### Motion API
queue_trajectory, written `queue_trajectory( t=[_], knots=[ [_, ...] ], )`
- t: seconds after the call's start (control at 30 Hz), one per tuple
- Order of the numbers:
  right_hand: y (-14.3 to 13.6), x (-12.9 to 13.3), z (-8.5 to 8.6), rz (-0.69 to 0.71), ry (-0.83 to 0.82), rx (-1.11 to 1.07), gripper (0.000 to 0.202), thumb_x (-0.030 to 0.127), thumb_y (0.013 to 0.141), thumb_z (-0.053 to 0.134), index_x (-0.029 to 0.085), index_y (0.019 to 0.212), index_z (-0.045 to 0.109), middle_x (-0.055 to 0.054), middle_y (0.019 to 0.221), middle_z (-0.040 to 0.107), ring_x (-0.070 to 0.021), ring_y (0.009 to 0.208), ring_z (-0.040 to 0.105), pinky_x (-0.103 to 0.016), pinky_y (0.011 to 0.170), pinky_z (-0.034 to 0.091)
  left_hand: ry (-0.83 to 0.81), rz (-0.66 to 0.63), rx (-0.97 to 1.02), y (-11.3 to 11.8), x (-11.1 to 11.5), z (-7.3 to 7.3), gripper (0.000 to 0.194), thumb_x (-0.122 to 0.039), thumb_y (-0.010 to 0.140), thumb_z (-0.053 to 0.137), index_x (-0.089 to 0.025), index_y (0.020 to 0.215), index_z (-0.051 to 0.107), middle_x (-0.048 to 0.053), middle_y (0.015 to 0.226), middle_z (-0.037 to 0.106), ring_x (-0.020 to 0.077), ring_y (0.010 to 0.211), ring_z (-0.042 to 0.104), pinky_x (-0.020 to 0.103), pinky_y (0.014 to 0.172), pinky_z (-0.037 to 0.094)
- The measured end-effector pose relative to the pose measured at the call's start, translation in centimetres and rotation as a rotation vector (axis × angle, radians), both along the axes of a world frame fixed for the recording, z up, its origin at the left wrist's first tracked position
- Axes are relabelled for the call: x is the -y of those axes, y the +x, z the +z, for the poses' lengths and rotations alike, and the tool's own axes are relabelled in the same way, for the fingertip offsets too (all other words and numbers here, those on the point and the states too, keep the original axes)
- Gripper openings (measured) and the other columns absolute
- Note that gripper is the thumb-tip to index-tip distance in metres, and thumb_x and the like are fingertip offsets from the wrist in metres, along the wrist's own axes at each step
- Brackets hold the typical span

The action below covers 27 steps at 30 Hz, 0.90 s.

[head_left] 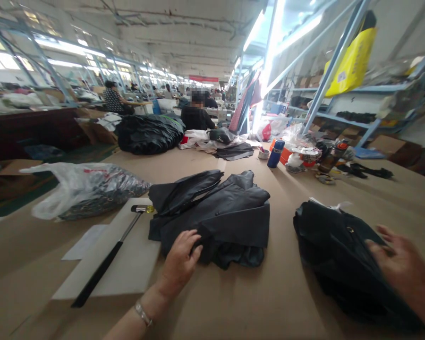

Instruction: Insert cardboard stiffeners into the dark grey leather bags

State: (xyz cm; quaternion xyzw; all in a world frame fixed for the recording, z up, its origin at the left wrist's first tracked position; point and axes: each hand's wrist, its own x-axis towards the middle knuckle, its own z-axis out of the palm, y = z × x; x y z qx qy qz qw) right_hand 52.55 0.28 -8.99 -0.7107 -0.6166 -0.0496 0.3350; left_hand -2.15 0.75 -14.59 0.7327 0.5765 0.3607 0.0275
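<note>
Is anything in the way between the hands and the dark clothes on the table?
Nothing visible is. The left hand already rests its fingers on the near edge of the grey jacket. The right hand lies flat on the black garment. The hammer sits off to the left on a white board, clear of both.

We see a long workshop hall: pale ceiling (184,28) with fluorescent strip lights (255,29), bright windows (7,59) along the left wall, blue metal shelving (340,115) at right, and a broad brown worktable (255,302).
</note>
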Motion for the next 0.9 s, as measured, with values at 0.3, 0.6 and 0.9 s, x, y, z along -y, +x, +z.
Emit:
queue_trajectory(
  t=[0.3, 0.6, 0.9],
  knots=[
    [-25.1, 0.5, -8.0, 0.742, -0.234, 0.131, 0.047, 0.011, 0.079, 0.044, 0.018, 0.124, 0.055, -0.012, 0.132, 0.052, -0.0291, 0.127, 0.044, -0.049, 0.104, 0.044, -0.119, 0.248, 0.025, -2.4, -11.8, 5.1, 0.045, -0.032, 0.078, 0.056, -0.004, 0.113, 0.06, 0.02, 0.108, 0.061, 0.0312, 0.101, 0.058, 0.043, 0.094, 0.044],
    [-24.8, 1.1, -9.0, 0.733, -0.096, -0.271, 0.028, 0.016, 0.084, 0.046, 0.024, 0.104, 0.063, -0.009, 0.121, 0.059, -0.0276, 0.123, 0.047, -0.046, 0.1, 0.045, 0.049, 0.263, 0.223, -1.5, -9.4, 7.4, 0.026, -0.036, 0.085, 0.051, -0.014, 0.089, 0.063, 0.007, 0.086, 0.065, 0.0177, 0.079, 0.06, 0.029, 0.08, 0.047],
    [-31.6, 0.8, -1.0, 0.685, -0.418, -1.446, 0.043, 0.055, 0.087, 0.048, 0.02, 0.11, 0.057, -0.007, 0.092, 0.064, -0.0184, 0.082, 0.06, -0.03, 0.069, 0.048, 0.21, -0.172, 0.189, 4.0, 5.3, 5.4, 0.042, -0.006, 0.085, 0.05, -0.032, 0.117, 0.054, 0.003, 0.111, 0.059, 0.0163, 0.104, 0.058, 0.031, 0.089, 0.051]
  ],
)
